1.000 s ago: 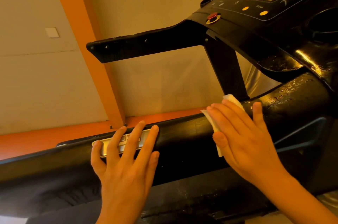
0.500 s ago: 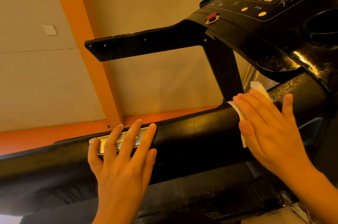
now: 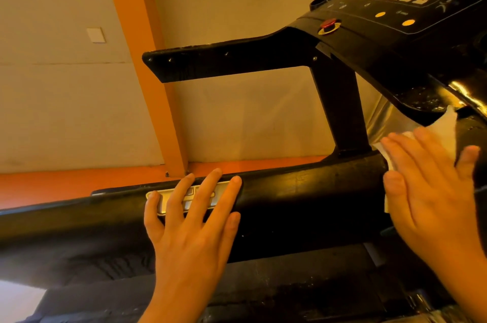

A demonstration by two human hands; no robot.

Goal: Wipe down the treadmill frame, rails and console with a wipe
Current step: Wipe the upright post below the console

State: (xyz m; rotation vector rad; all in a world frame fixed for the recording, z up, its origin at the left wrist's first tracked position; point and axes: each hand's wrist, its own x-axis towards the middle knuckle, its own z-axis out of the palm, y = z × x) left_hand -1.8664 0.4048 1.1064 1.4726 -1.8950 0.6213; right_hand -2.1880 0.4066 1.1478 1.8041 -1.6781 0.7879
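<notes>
Beige wall point(image 3: 52, 112) and an orange beam point(image 3: 147, 72) behind, and up close the treadmill's black near rail point(image 3: 303, 196) runs left to right across the shot. The right hand point(image 3: 427, 191) is at the far right end of that rail, flat, fingers straight and together, thumb out to the right, pressing the white wipe point(image 3: 445, 127) onto the rail where it meets the upright point(image 3: 340, 106). A corner of the wipe pokes up toward the underside of the console point(image 3: 411, 14).

That's the danger, for my money: nothing pinches the wipe, only the palm's pressure holds it. If it catches on that junction, it could bunch up or slide out from under the hand.

Over on the left, the left hand point(image 3: 192, 233) lies open on the rail with its fingers spread, holding nothing. They rest right across the silver button panel point(image 3: 161, 204). Lean any harder there for support and a button could get pressed. The red knob point(image 3: 328, 24) on the console sits well apart from both hands. Wet-looking gloss shows below the console, so a slip of the palm looks possible too.
</notes>
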